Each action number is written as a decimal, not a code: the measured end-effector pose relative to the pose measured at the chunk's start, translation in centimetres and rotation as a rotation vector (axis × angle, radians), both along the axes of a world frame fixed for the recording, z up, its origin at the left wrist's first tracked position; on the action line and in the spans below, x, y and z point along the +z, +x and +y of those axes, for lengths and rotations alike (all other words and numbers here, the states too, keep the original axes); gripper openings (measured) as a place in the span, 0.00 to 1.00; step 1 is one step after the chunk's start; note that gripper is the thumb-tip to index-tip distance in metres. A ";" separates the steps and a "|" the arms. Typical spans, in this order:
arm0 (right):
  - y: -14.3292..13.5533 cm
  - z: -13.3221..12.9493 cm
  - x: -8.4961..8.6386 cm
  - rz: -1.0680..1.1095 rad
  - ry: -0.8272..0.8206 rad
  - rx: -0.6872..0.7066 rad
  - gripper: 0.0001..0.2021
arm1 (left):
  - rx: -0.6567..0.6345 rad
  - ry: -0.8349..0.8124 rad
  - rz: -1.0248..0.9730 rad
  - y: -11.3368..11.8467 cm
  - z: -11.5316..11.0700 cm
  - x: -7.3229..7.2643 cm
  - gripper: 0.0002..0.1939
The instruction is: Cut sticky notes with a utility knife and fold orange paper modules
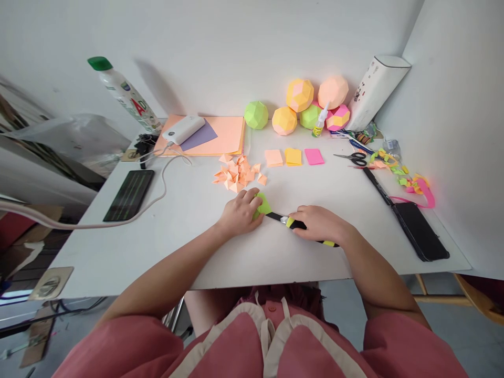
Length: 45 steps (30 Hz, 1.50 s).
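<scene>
My left hand is closed over a green piece of paper, its fingers pressing it near the table's middle. A black-and-yellow utility knife is gripped in my right hand. Its dark blade points left and reaches the lower edge of the green paper; whether it lies in a fold I cannot tell. Just beyond my left hand is a pile of folded peach paper pieces. Behind the knife lie small stacks of peach, yellow and pink paper.
Several paper balls and a glue bottle stand along the wall. Scissors, paper scraps and a black phone case are at right. A phone, a white cable, a power bank and a spray can are at left.
</scene>
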State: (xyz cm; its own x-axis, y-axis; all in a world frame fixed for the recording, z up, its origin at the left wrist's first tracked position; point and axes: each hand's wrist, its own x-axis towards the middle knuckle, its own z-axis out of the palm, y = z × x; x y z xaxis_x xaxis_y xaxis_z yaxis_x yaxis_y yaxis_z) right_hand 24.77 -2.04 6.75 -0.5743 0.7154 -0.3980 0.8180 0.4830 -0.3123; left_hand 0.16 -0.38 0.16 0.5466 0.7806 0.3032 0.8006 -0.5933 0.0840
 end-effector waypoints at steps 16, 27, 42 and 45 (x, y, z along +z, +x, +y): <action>-0.8 -0.3 0.8 -0.085 0.014 -0.018 0.15 | -0.002 -0.011 0.007 0.0 0.0 0.0 0.11; -1.2 -0.4 0.7 -0.098 0.048 -0.020 0.17 | -0.010 0.008 -0.005 0.1 0.0 0.1 0.11; -1.7 -0.6 -0.1 -0.096 0.115 -0.005 0.19 | -0.041 0.053 0.061 -0.1 0.1 -0.1 0.10; -1.7 -0.6 -0.2 -0.089 0.119 -0.011 0.20 | -0.051 0.063 0.053 -0.2 0.1 -0.2 0.10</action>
State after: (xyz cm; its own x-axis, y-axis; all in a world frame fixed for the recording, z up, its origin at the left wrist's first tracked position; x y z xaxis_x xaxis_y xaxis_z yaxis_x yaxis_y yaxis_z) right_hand 23.08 -2.63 6.59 -0.5322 0.7666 -0.3593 0.8455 0.5028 -0.1796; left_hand 0.01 -0.31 -0.05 0.6015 0.7316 0.3210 0.7717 -0.6360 0.0036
